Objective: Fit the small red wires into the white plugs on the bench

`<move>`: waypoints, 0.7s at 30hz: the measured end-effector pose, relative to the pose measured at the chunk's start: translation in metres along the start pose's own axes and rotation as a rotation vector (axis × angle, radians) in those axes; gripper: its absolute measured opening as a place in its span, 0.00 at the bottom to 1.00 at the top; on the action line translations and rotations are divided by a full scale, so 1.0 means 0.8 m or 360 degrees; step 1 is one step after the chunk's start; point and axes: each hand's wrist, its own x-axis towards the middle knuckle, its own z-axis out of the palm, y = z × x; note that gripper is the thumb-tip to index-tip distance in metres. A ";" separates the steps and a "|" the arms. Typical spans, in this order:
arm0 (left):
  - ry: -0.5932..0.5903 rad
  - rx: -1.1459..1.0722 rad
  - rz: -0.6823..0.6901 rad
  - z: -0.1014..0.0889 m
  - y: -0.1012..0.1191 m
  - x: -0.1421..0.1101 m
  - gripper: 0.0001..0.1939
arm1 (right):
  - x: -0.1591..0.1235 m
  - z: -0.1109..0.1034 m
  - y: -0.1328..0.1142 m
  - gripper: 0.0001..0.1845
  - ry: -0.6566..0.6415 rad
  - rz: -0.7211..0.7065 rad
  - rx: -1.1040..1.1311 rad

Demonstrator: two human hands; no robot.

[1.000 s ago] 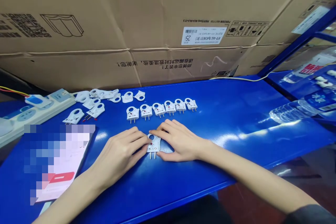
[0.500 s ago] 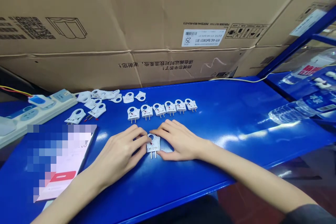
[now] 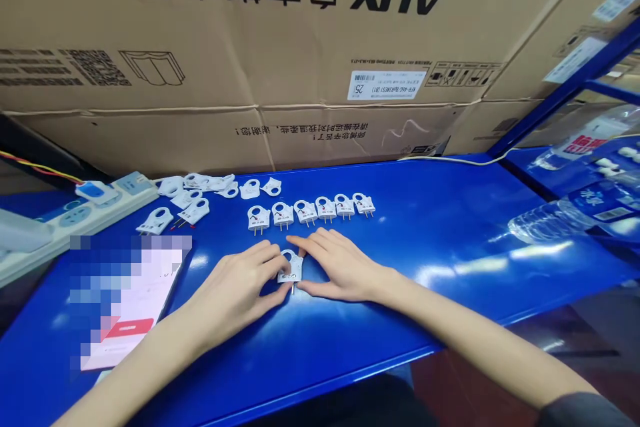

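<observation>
A small white two-pin plug (image 3: pixel 293 268) lies on the blue table (image 3: pixel 440 227), pins toward me. My left hand (image 3: pixel 239 287) and my right hand (image 3: pixel 336 265) close in on it from either side, fingertips pinching its edges. Just behind them a row of several finished white plugs (image 3: pixel 311 210) lies side by side, pins toward me. Farther left sits a loose heap of white plug shells (image 3: pixel 197 188), some with red wires.
A white power strip (image 3: pixel 75 213) lies at the far left. A blurred paper sheet (image 3: pixel 125 293) rests at the front left. Large cardboard boxes (image 3: pixel 280 47) wall off the back. Plastic water bottles (image 3: pixel 555 220) lie on the right beside a blue frame.
Both hands have drawn closer round the plug, and it has shifted slightly away from me. The camera has tilted up a little.
</observation>
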 end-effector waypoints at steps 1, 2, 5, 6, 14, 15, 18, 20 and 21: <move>-0.0011 0.0041 -0.0027 -0.003 0.002 -0.002 0.07 | -0.001 -0.001 -0.001 0.37 -0.0010 -0.0005 0.0012; -0.0011 0.0089 -0.0052 -0.005 0.003 -0.006 0.07 | -0.001 -0.002 -0.001 0.38 -0.0024 -0.0013 0.0019; 0.0002 0.0269 -0.0127 -0.012 0.001 -0.022 0.11 | -0.003 -0.006 -0.005 0.37 -0.0063 -0.0011 -0.0027; -0.0003 0.0349 -0.0157 -0.014 -0.003 -0.028 0.12 | -0.003 -0.008 -0.007 0.36 -0.0073 -0.0010 -0.0063; -0.0009 0.0828 -0.0600 -0.036 -0.048 -0.031 0.16 | -0.040 -0.009 -0.044 0.27 -0.0102 0.0014 -0.0123; -0.0032 0.0806 -0.0646 -0.039 -0.052 -0.025 0.16 | -0.049 -0.006 -0.049 0.26 -0.0075 0.0049 -0.0096; -0.0026 0.0781 -0.0725 -0.043 -0.061 -0.010 0.16 | -0.073 0.007 -0.062 0.22 0.0050 0.0176 0.0014; -0.0006 0.0780 -0.0745 -0.043 -0.063 -0.004 0.16 | -0.083 0.015 -0.068 0.21 0.0159 0.0255 0.0087; 0.0001 0.0777 -0.0746 -0.042 -0.063 -0.003 0.17 | -0.087 0.019 -0.071 0.21 0.0206 0.0288 0.0106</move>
